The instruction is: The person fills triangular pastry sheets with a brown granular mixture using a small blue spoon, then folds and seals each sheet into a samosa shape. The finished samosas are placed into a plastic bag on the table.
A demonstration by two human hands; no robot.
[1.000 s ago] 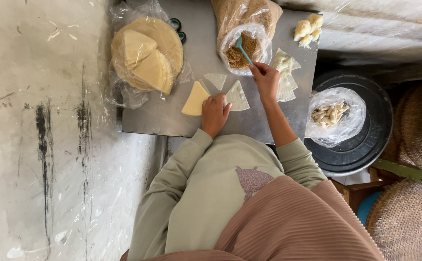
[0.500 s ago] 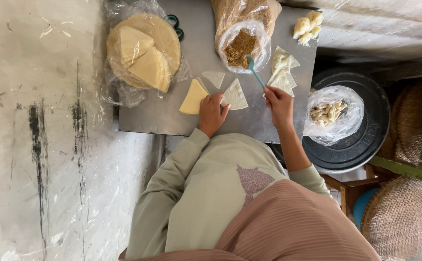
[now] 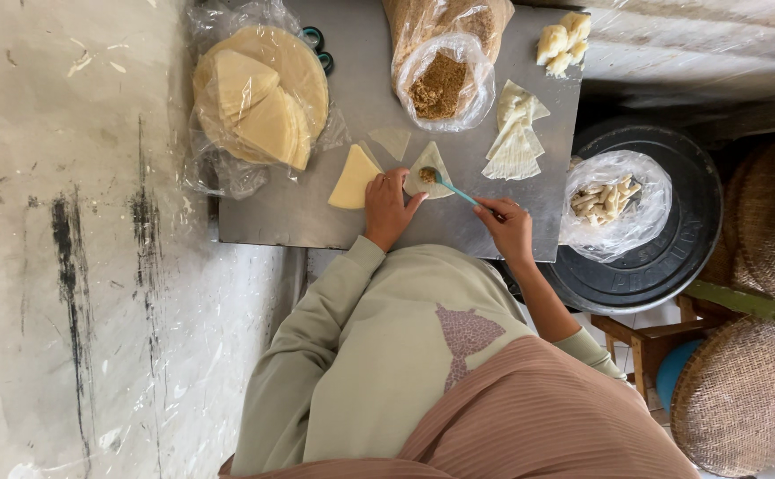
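Now we hold the wrapper [image 3: 430, 168] flat at upper centre with left hand [image 3: 389, 206] fingers pressed open, while right hand [image 3: 507, 226] pinches the spoon [image 3: 448, 184] over it; tilting could spill filling onto the table [image 3: 361, 89].

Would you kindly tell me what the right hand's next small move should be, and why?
Probably tip the teal-handled spoon: its bowl of brown filling sits over the triangular pastry sheet, which the left hand pins, while the right hand holds the handle.
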